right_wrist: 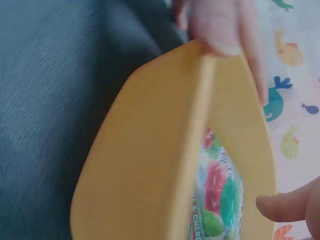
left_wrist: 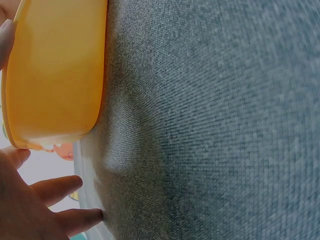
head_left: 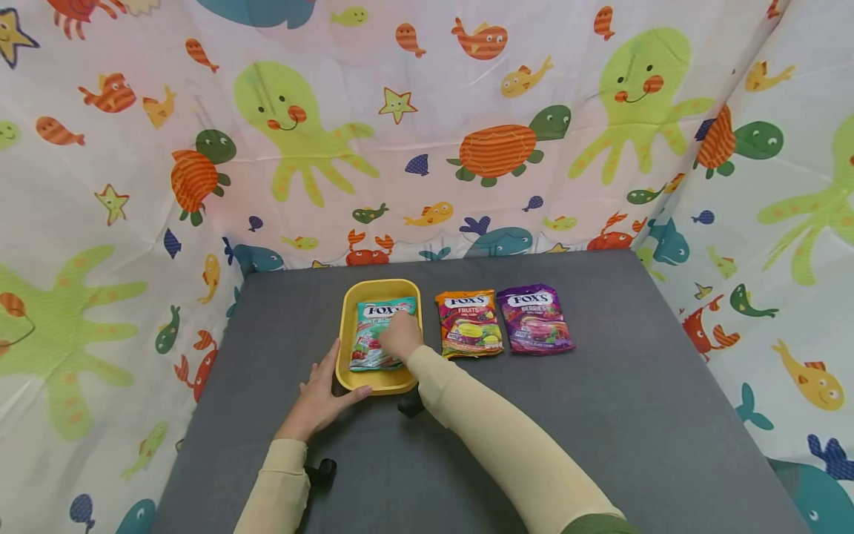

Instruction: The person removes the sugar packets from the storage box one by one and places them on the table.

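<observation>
A teal bag of mint candy lies inside a yellow tray. My right hand is over the bag's right part and covers some of its print. Its thumb stretches above the bag in the right wrist view; its other fingers are hidden, so I cannot tell whether they grip the bag. My left hand spans the tray's near left corner with spread, straight fingers. The left thumb lies at the near rim and the forefinger along the left side, while other fingers extend outside the tray.
Right of the tray, an orange bag of fruit candy and a purple bag of berry candy lie side by side. Grey cloth covers the table. A sheet printed with sea animals hangs behind and along both sides.
</observation>
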{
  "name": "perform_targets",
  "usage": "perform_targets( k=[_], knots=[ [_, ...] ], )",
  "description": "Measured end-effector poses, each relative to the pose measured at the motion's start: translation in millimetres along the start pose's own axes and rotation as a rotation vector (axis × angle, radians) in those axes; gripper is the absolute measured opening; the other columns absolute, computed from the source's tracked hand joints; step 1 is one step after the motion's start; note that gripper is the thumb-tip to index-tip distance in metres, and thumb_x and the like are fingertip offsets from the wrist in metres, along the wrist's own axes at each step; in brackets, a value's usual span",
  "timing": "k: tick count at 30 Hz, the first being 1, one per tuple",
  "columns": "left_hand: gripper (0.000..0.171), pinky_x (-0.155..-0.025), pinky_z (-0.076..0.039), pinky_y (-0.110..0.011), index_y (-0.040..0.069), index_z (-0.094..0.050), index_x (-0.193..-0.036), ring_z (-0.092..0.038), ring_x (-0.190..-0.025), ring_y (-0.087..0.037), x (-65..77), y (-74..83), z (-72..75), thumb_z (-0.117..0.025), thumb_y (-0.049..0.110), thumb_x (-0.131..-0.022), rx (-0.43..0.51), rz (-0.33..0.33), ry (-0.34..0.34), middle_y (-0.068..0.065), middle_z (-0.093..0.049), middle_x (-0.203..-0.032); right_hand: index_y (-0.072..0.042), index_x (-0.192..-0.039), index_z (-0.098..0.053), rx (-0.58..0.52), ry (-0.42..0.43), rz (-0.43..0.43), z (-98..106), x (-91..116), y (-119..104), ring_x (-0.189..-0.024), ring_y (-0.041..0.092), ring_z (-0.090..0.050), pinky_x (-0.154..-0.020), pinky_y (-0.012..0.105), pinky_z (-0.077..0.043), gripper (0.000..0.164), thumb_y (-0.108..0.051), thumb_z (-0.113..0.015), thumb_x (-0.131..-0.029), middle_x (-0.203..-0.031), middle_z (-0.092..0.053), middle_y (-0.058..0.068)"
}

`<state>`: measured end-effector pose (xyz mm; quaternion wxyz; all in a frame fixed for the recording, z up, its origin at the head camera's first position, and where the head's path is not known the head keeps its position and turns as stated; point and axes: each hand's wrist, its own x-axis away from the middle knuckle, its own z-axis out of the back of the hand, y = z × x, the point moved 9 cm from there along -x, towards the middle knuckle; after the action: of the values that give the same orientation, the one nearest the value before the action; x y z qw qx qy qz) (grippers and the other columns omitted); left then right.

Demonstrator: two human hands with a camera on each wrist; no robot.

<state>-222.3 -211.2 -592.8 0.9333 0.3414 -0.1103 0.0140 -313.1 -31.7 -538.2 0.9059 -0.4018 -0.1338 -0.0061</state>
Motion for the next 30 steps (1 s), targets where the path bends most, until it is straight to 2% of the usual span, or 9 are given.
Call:
perform_targets(
  k=[4, 8, 11, 16, 21, 24, 26, 28, 30],
  knots=[
    [0.113, -0.108, -0.002, -0.083, 0.037, 0.004, -0.162, -0.003, -0.152, -0.055, 0.4, 0.3, 0.6, -0.068, 0.070, -0.083, 0.008, 0.001, -0.001, -0.006, -0.011, -0.171, 0.003, -0.106, -0.066, -0.062, 0.016, -0.054, 3, 0, 2, -0.078, 0.020, -0.063, -0.072, 0.033, -0.059, 0.024, -0.017, -0.068, -0.094, -0.093, -0.066, 0.010],
    [0.113, -0.108, -0.002, -0.083, 0.035, 0.003, -0.163, -0.003, -0.152, -0.055, 0.6, 1.8, 1.3, -0.069, 0.069, -0.082, 0.014, -0.005, 0.001, -0.006, -0.012, -0.171, 0.004, -0.119, -0.060, -0.172, 0.044, -0.137, 7, 0, 7, -0.090, 0.022, -0.064, -0.082, 0.038, -0.061, 0.033, -0.015, -0.068, -0.092, -0.104, -0.064, 0.012],
    [0.113, -0.108, -0.002, -0.084, 0.035, 0.003, -0.163, -0.002, -0.152, -0.055, 0.5, 2.0, 1.3, -0.069, 0.069, -0.083, 0.013, -0.010, 0.005, -0.006, -0.012, -0.171, 0.003, -0.121, -0.058, -0.241, 0.056, -0.173, 9, 1, 9, -0.091, 0.023, -0.064, -0.081, 0.039, -0.061, 0.035, -0.013, -0.068, -0.091, -0.105, -0.062, 0.012],
    [0.113, -0.108, -0.002, -0.084, 0.038, 0.005, -0.162, -0.003, -0.151, -0.055, 1.1, 2.4, 0.3, -0.070, 0.069, -0.082, 0.010, -0.014, 0.006, -0.006, -0.012, -0.171, 0.002, -0.113, -0.059, -0.293, 0.060, -0.179, 10, 2, 7, -0.083, 0.022, -0.064, -0.071, 0.035, -0.060, 0.028, -0.008, -0.069, -0.089, -0.097, -0.062, 0.011],
    [0.113, -0.108, -0.001, -0.083, 0.040, 0.006, -0.161, -0.003, -0.151, -0.055, 1.2, 2.4, -1.7, -0.070, 0.068, -0.082, 0.018, -0.011, -0.001, -0.005, -0.011, -0.171, 0.002, -0.103, -0.063, -0.282, 0.051, -0.178, 8, 4, 6, -0.076, 0.020, -0.063, -0.064, 0.031, -0.057, 0.021, -0.008, -0.072, -0.087, -0.090, -0.062, 0.010],
    [0.112, -0.108, -0.001, -0.084, 0.041, 0.007, -0.161, -0.003, -0.151, -0.055, 1.0, 2.4, -1.7, -0.070, 0.068, -0.083, 0.024, -0.017, -0.002, -0.005, -0.011, -0.171, 0.001, -0.102, -0.064, -0.260, 0.052, -0.179, 8, 5, 5, -0.077, 0.021, -0.062, -0.068, 0.034, -0.058, 0.020, -0.011, -0.073, -0.089, -0.090, -0.061, 0.009],
    [0.112, -0.107, -0.001, -0.084, 0.041, 0.006, -0.161, -0.003, -0.151, -0.056, 0.7, 2.4, -1.0, -0.070, 0.068, -0.083, 0.025, -0.022, 0.000, -0.005, -0.011, -0.171, 0.000, -0.102, -0.065, -0.178, 0.049, -0.146, 8, 6, 0, -0.084, 0.023, -0.060, -0.084, 0.037, -0.056, 0.022, -0.017, -0.073, -0.091, -0.092, -0.061, 0.009],
    [0.113, -0.107, -0.002, -0.085, 0.040, 0.006, -0.161, -0.003, -0.151, -0.056, 0.3, 2.0, 0.0, -0.070, 0.068, -0.083, 0.021, -0.025, 0.004, -0.006, -0.012, -0.171, 0.000, -0.107, -0.067, -0.077, 0.048, -0.085, 9, 7, -7, -0.096, 0.026, -0.057, -0.099, 0.041, -0.048, 0.027, -0.022, -0.072, -0.092, -0.098, -0.063, 0.011],
    [0.113, -0.106, -0.002, -0.085, 0.038, 0.005, -0.162, -0.004, -0.151, -0.057, -0.1, 1.8, 1.0, -0.070, 0.068, -0.083, 0.016, -0.029, 0.009, -0.006, -0.013, -0.170, 0.001, -0.116, -0.066, -0.026, 0.039, -0.036, 8, 8, -13, -0.102, 0.027, -0.056, -0.103, 0.042, -0.046, 0.036, -0.025, -0.072, -0.092, -0.105, -0.064, 0.012]
  ],
)
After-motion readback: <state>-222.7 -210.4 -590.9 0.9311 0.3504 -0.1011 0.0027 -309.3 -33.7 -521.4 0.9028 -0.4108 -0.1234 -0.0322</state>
